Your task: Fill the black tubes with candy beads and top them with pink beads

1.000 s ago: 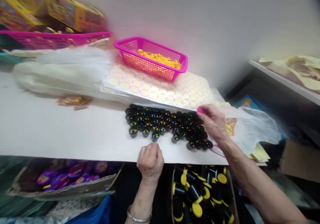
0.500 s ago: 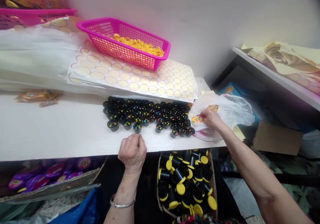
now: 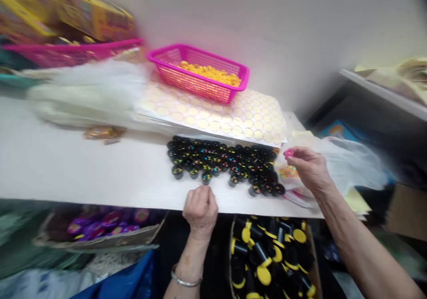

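Observation:
My right hand [image 3: 310,167] pinches a small pink cap-like piece [image 3: 288,154] between thumb and fingertips. It is raised above an open white plastic bag [image 3: 348,163] that holds tiny coloured beads [image 3: 288,172]. My left hand [image 3: 200,208] rests as a closed fist at the table's front edge; whatever is inside it, if anything, is hidden. Just beyond that fist stand small black cups [image 3: 206,177], packed in a cluster, with coloured beads visible in many of them.
Behind the cups, a pink basket [image 3: 238,83] of yellow pieces sits on sticker sheets [image 3: 203,123]. Below the table are a carton of black tubes with yellow caps [image 3: 263,274] and a box of purple items [image 3: 111,219]. A shelf [image 3: 383,92] juts in at right.
My right hand has lifted out of the beads, and the pink piece now shows in its fingers. The left fist stays by the cups. The view has shifted left.

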The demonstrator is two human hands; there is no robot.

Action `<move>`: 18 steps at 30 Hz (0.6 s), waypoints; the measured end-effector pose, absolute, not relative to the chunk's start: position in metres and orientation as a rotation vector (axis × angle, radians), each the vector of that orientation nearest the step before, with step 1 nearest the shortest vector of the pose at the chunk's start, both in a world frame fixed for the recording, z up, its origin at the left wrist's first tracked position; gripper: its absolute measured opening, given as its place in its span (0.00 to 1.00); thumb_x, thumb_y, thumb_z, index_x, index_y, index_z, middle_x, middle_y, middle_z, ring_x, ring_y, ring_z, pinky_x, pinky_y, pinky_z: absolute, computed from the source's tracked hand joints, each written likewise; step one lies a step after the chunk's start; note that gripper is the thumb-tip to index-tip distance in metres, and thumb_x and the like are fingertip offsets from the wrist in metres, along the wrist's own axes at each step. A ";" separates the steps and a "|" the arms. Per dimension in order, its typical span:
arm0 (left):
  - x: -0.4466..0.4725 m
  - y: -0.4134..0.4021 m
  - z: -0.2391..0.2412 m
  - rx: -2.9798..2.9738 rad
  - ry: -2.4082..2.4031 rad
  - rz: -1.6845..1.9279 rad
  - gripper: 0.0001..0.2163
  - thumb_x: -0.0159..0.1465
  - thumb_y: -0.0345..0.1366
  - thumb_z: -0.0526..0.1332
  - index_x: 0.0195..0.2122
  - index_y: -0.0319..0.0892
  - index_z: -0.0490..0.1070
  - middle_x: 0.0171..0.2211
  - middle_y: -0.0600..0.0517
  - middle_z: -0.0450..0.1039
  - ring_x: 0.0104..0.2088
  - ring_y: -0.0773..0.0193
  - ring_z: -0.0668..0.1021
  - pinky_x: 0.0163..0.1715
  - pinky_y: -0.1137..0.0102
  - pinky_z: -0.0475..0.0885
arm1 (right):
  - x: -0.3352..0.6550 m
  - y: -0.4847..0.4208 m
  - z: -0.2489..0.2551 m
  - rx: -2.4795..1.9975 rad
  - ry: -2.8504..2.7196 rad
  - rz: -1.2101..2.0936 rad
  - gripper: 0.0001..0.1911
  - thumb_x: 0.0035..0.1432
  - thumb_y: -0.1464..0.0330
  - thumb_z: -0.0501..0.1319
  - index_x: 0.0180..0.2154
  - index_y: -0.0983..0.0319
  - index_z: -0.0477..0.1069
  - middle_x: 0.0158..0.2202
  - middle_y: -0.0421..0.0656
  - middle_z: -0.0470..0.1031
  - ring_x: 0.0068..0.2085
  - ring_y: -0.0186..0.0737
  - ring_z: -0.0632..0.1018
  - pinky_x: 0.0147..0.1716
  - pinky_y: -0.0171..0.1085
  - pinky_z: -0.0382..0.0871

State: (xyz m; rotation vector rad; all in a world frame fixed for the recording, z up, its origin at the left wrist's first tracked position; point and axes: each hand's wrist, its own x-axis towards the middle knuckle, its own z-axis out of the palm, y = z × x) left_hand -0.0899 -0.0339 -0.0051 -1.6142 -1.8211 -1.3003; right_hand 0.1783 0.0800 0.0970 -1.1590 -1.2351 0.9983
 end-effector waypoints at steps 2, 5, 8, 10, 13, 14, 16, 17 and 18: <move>-0.089 -0.036 -0.004 -1.642 -1.860 -1.305 0.05 0.57 0.23 0.59 0.32 0.40 0.70 0.26 0.50 0.74 0.28 0.63 0.71 0.30 0.69 0.66 | 0.139 0.086 0.106 -1.059 -1.246 1.118 0.13 0.38 0.70 0.71 0.31 0.60 0.76 0.28 0.39 0.75 0.28 0.31 0.72 0.27 0.32 0.66; -0.089 -0.037 -0.005 -1.645 -1.883 -1.331 0.06 0.57 0.23 0.58 0.32 0.40 0.69 0.26 0.50 0.73 0.28 0.63 0.71 0.30 0.69 0.66 | 0.072 0.097 0.113 -0.962 -1.319 1.284 0.14 0.38 0.71 0.70 0.33 0.60 0.76 0.28 0.38 0.75 0.28 0.30 0.72 0.26 0.32 0.64; -0.090 -0.038 -0.005 -1.647 -1.886 -1.350 0.06 0.57 0.22 0.58 0.31 0.40 0.68 0.26 0.50 0.73 0.28 0.63 0.70 0.29 0.68 0.66 | 0.008 0.111 0.111 -0.913 -1.484 1.358 0.11 0.39 0.70 0.69 0.31 0.61 0.76 0.27 0.38 0.75 0.28 0.31 0.71 0.28 0.33 0.63; -0.090 -0.039 -0.005 -1.654 -1.888 -1.364 0.07 0.57 0.21 0.58 0.30 0.40 0.68 0.25 0.50 0.72 0.27 0.63 0.70 0.28 0.68 0.66 | -0.026 0.119 0.105 -0.890 -1.604 1.358 0.09 0.40 0.69 0.67 0.29 0.62 0.75 0.25 0.37 0.73 0.28 0.31 0.70 0.29 0.34 0.62; -0.091 -0.041 -0.004 -1.663 -1.886 -1.391 0.08 0.56 0.20 0.57 0.30 0.40 0.68 0.26 0.50 0.73 0.27 0.63 0.70 0.28 0.68 0.66 | -0.058 0.127 0.095 -0.865 -1.691 1.340 0.10 0.41 0.67 0.65 0.30 0.63 0.74 0.24 0.36 0.71 0.27 0.31 0.68 0.29 0.34 0.61; -0.091 -0.041 -0.004 -1.666 -1.887 -1.397 0.08 0.56 0.20 0.57 0.30 0.40 0.68 0.26 0.50 0.73 0.27 0.63 0.70 0.28 0.68 0.66 | -0.065 0.129 0.091 -0.860 -1.696 1.343 0.10 0.42 0.67 0.65 0.31 0.63 0.73 0.25 0.36 0.71 0.27 0.31 0.67 0.29 0.34 0.61; -0.092 -0.042 -0.005 -1.670 -1.888 -1.405 0.08 0.56 0.19 0.57 0.30 0.40 0.68 0.26 0.50 0.73 0.27 0.63 0.70 0.28 0.68 0.66 | -0.073 0.130 0.086 -0.849 -1.712 1.357 0.11 0.42 0.66 0.64 0.32 0.63 0.73 0.26 0.37 0.71 0.27 0.32 0.68 0.29 0.34 0.61; -0.092 -0.042 -0.005 -1.672 -1.890 -1.409 0.08 0.56 0.19 0.57 0.30 0.40 0.68 0.26 0.49 0.73 0.27 0.63 0.70 0.28 0.67 0.66 | -0.075 0.131 0.083 -0.842 -1.732 1.358 0.12 0.42 0.66 0.64 0.32 0.63 0.73 0.26 0.37 0.71 0.28 0.32 0.68 0.29 0.34 0.61; -0.092 -0.042 -0.006 -1.673 -1.890 -1.414 0.09 0.56 0.19 0.57 0.31 0.40 0.68 0.26 0.49 0.73 0.27 0.63 0.70 0.28 0.67 0.66 | -0.078 0.131 0.081 -0.837 -1.763 1.351 0.11 0.42 0.66 0.64 0.32 0.63 0.73 0.26 0.37 0.71 0.28 0.33 0.68 0.29 0.35 0.61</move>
